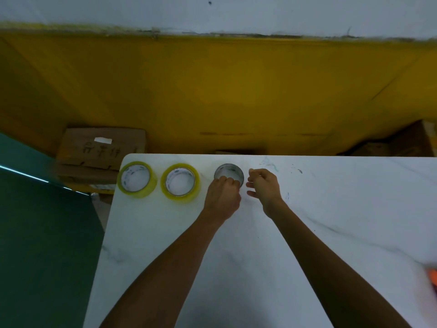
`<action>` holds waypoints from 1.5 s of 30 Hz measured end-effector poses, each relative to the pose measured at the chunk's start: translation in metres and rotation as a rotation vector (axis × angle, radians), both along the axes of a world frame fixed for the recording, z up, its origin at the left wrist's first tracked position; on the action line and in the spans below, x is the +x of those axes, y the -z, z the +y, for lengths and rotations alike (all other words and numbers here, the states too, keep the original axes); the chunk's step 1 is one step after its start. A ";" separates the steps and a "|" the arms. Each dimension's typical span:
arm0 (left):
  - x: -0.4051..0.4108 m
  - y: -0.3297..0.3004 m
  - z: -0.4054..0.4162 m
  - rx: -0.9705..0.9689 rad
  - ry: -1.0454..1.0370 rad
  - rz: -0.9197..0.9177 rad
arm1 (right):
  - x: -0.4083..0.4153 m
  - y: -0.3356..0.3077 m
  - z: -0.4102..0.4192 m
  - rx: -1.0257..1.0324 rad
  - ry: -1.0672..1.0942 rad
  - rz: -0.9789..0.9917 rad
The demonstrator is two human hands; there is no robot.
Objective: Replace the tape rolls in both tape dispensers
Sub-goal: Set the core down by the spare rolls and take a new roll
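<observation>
Two full yellow tape rolls lie flat near the far left edge of the white table [260,245]: one roll [137,179] at the corner, the other roll [181,182] just right of it. Right of them lies a thin grey empty core [229,172]. My left hand [223,195] pinches the near rim of that core. My right hand [263,185] hovers beside the core's right side, fingers curled and apart, holding nothing. No tape dispenser shows fully in view.
An orange object [432,276], blurred, sits at the table's right edge. Cardboard boxes [101,147] stand on the floor beyond the far left corner, more boxes [402,140] at far right. A yellow wall runs behind. A green surface [42,221] lies left of the table.
</observation>
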State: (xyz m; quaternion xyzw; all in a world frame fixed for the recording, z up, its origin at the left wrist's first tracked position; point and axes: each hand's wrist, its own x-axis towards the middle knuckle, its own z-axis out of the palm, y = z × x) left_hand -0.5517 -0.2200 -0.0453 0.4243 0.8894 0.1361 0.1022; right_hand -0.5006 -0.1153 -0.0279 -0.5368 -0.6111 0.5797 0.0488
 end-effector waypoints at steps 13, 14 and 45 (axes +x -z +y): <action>-0.052 -0.093 -0.034 0.417 -0.424 -0.247 | -0.023 -0.093 -0.019 0.004 -0.078 0.185; -0.056 -0.103 -0.038 0.443 -0.500 -0.319 | -0.024 -0.104 -0.021 0.012 -0.098 0.206; -0.047 0.004 -0.100 -0.128 -0.217 -0.018 | -0.029 -0.004 -0.082 -0.197 -0.088 0.038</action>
